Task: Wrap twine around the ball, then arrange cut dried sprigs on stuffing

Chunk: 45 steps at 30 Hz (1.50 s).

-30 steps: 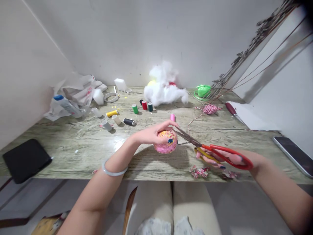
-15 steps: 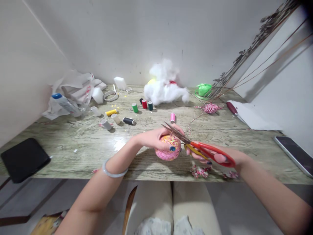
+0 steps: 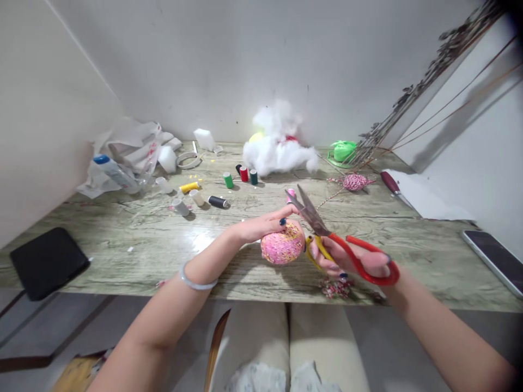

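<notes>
My left hand (image 3: 267, 224) is closed over the top of a pink-and-yellow yarn-wrapped ball (image 3: 281, 247), just above the table's front part. In my right hand (image 3: 333, 256) is a pair of red-handled scissors (image 3: 347, 250), blades spread apart and pointing up and to the left, beside the ball. A curved yellow piece (image 3: 312, 256) also shows at the right fingers; its kind is unclear. Beneath the right hand lies a heap of red-and-white yarn scraps (image 3: 335, 287). A pink thread spool (image 3: 290, 195) stands partly behind the blade tips.
White stuffing (image 3: 278, 155) is piled at the back. Several thread spools, including a black one (image 3: 218, 202), lie left of centre. A skein of pink-and-white cord (image 3: 354, 182), a maroon-handled tool (image 3: 390, 182) and a phone (image 3: 494, 258) are at the right; a black flat object (image 3: 49, 264) sits left.
The scissor blades have opened wider and swung upward, away from over the ball. The ball has turned under my left hand, now showing more of its pink side.
</notes>
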### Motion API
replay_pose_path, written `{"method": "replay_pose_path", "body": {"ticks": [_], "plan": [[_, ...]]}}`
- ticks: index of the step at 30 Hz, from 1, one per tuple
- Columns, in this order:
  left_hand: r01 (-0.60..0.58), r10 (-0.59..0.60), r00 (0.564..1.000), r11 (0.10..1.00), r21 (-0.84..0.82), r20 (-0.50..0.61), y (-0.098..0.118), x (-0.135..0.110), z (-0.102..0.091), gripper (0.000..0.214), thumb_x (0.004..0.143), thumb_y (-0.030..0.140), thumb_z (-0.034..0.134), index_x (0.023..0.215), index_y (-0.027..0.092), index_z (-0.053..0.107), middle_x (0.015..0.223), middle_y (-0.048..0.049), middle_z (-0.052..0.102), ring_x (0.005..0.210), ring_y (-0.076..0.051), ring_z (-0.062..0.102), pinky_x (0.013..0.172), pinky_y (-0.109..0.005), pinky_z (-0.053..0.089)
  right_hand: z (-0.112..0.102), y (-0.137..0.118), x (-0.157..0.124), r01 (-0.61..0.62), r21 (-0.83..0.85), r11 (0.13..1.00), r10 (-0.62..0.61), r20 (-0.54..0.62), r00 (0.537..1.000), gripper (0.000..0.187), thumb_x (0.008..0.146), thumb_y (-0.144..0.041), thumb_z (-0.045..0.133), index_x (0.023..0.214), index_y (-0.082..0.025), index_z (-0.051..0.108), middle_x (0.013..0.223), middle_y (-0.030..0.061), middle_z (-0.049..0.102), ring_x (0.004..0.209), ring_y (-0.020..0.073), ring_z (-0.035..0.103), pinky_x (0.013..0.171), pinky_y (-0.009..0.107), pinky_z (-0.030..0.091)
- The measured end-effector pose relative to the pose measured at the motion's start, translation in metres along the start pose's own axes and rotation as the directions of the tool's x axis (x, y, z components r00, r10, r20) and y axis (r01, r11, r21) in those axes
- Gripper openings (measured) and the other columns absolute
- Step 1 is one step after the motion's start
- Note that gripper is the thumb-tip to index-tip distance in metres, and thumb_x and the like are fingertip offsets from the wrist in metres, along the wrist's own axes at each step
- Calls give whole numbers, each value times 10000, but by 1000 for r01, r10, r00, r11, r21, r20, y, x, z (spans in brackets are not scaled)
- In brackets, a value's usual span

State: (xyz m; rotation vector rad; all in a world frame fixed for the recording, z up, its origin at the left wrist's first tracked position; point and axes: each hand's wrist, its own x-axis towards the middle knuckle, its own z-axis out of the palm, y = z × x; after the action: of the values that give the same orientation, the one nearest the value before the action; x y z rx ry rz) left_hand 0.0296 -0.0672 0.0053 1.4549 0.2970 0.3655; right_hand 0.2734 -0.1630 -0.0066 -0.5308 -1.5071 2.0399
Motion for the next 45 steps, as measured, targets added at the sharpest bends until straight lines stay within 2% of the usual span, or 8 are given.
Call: {"method": "replay_pose_path", "body": {"ticks": [6, 14, 19, 22, 26, 31, 40, 45], "plan": [[-32, 32, 999, 999, 3, -24, 1, 1, 2, 532, 855, 615, 571, 1128, 169, 668, 1045, -127, 696, 1017, -248, 636, 902, -369, 478, 3, 4, 6, 47, 78, 996, -46, -12, 999, 876, 547, -944, 518, 1071, -242, 530, 864, -8, 397, 572, 69, 274, 474, 237, 290], [-67, 82, 988, 991, 114, -134, 4, 4, 2, 451, 890, 583, 535, 959, 161, 675, 1073, -109, 699, 989, -232, 636, 935, -380, 488, 10, 9, 8, 24, 163, 986, -16, -51, 999, 928, 474, -988, 450, 1003, -226, 493, 748, -50, 352, 504, 56, 270, 435, 236, 259], [-93, 130, 985, 951, 297, -110, 8, 3, 1, 373, 955, 470, 465, 961, 148, 652, 1043, -97, 688, 993, -215, 623, 951, -356, 470, 15, 13, 14, 50, 184, 982, -39, -60, 997, 938, 456, -1007, 393, 979, -232, 465, 745, -54, 339, 492, 52, 252, 420, 229, 250], [-84, 146, 985, 863, 499, -87, 15, 2, 4, 365, 983, 410, 392, 989, 146, 644, 1039, -83, 675, 994, -210, 608, 942, -335, 462, 14, 15, 15, 49, 152, 987, -34, -102, 994, 961, 472, -1002, 402, 1024, -220, 484, 774, -38, 366, 522, 62, 282, 431, 234, 291], [37, 159, 976, 561, 827, -151, 24, 0, 15, 339, 980, 362, 358, 1055, 210, 652, 1144, -65, 630, 980, -203, 597, 889, -305, 455, 11, 16, 17, 68, 153, 986, -47, -140, 989, 978, 465, -986, 400, 1040, -204, 519, 762, -43, 387, 502, 56, 294, 398, 228, 325], [195, 133, 961, 283, 939, -240, 25, 1, 22, 334, 973, 361, 348, 928, 218, 646, 1103, -56, 614, 747, -145, 570, 630, -256, 397, 10, 18, 18, 62, 225, 972, -24, -165, 986, 945, 475, -965, 402, 1022, -208, 543, 711, -65, 385, 448, 44, 263, 326, 203, 303], [215, 117, 964, 176, 961, -237, 25, 3, 23, 317, 978, 356, 353, 900, 217, 627, 1110, -41, 614, 688, -121, 532, 556, -258, 304, 12, 19, 21, 109, 197, 974, -70, -196, 978, 944, 456, -971, 403, 968, -195, 565, 799, -25, 426, 521, 68, 381, 441, 249, 422], [208, 135, 964, 154, 966, -229, 24, 2, 22, 281, 968, 334, 378, 929, 220, 632, 1141, -39, 613, 715, -126, 548, 546, -259, 293, 9, 21, 21, 118, 205, 972, -78, -193, 978, 926, 496, -951, 428, 1015, -200, 583, 750, -44, 409, 471, 50, 333, 373, 212, 379]]}}
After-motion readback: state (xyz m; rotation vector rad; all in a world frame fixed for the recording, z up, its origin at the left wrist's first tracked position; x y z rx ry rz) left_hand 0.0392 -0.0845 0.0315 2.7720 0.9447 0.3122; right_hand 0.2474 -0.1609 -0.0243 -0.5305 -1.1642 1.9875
